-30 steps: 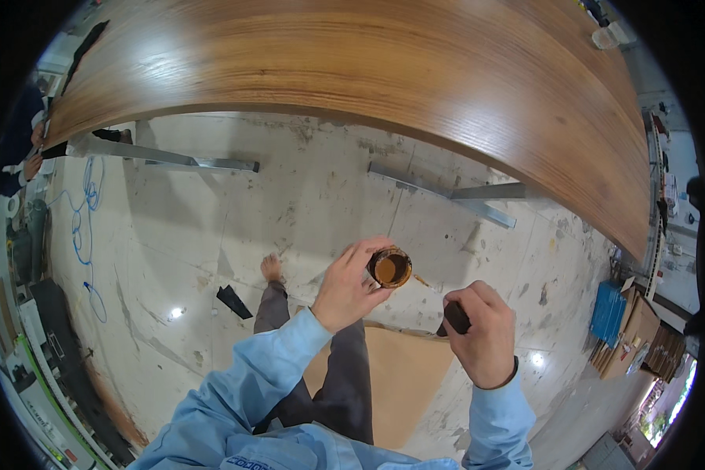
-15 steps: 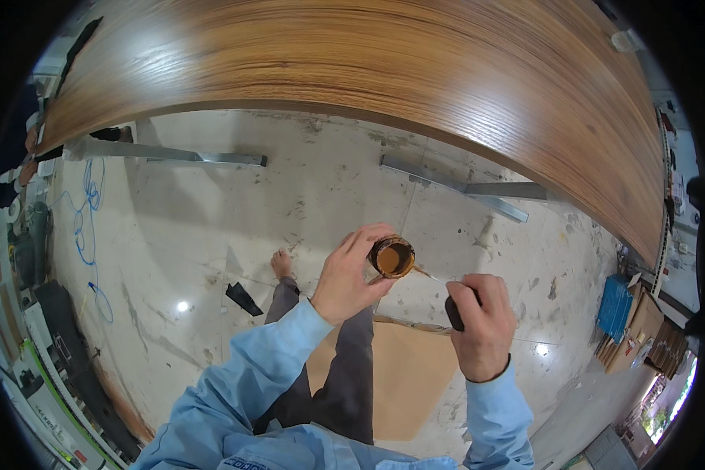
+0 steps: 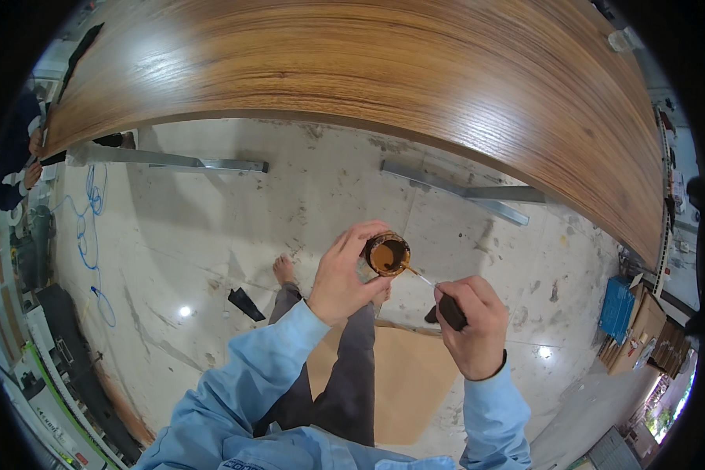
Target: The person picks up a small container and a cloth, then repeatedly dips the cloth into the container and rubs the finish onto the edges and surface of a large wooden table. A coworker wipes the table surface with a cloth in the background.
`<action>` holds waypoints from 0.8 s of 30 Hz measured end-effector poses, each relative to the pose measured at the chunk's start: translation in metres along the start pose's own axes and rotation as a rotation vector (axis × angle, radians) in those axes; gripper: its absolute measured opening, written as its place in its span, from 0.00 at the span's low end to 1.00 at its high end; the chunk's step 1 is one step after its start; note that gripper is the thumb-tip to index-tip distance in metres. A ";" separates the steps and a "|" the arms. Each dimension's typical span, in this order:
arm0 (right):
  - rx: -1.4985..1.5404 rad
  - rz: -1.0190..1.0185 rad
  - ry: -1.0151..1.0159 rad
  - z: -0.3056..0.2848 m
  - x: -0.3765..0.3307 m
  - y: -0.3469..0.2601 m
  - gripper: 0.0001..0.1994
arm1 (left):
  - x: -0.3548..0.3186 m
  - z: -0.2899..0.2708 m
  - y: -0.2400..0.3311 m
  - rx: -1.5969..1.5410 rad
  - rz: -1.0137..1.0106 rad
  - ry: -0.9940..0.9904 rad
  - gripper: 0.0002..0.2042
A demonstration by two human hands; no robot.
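Observation:
My left hand (image 3: 345, 274) is wrapped round a small open jar (image 3: 400, 268), which is tipped toward me. Brown paint-like liquid (image 3: 383, 256) shows inside, and brown smears cover its rim. In my right hand (image 3: 476, 329), thumb and fingers pinch a slender light stick (image 3: 424, 278) with a brown-coated end that meets the jar's right rim. A dark piece (image 3: 451, 311) also shows at those fingers; whether it belongs to the stick, I cannot tell. The jar is held above the floor, short of the table's near edge.
A wood-grain table (image 3: 352, 70) spans the far side, with metal legs (image 3: 235, 165) beneath. Brown cardboard (image 3: 411, 384) lies by my legs. A black scrap (image 3: 246, 304) and a blue cable (image 3: 86, 243) lie on the left floor. Boxes (image 3: 619, 309) stand right; another person's hands (image 3: 33, 172) show far left.
My right hand has moved slightly left and brought the stick's brown end up to the jar's rim. The jar has shifted slightly left in my left hand, and more of the dark piece shows.

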State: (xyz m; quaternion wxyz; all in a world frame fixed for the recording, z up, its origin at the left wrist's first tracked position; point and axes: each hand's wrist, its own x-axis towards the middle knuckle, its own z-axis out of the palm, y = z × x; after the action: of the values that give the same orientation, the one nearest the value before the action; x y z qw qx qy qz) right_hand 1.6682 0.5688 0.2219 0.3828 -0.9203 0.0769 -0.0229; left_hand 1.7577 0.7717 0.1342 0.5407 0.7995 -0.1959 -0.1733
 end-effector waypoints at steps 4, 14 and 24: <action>0.142 0.140 -0.030 0.003 -0.009 0.009 0.06 | -0.003 0.004 0.001 -0.013 0.009 -0.015 0.34; 0.221 0.432 0.688 -0.025 -0.028 0.099 0.07 | -0.011 -0.025 0.007 0.062 0.030 -0.049 0.31; 0.252 0.305 1.075 -0.038 0.032 0.171 0.07 | -0.047 -0.022 0.025 0.135 0.000 -0.204 0.33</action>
State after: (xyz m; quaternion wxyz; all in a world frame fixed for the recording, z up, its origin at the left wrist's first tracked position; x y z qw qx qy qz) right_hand 1.6750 0.4184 0.1271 0.3954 -0.7051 0.3895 -0.4414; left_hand 1.7248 0.8037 0.1687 0.4629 0.8123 -0.2610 -0.2403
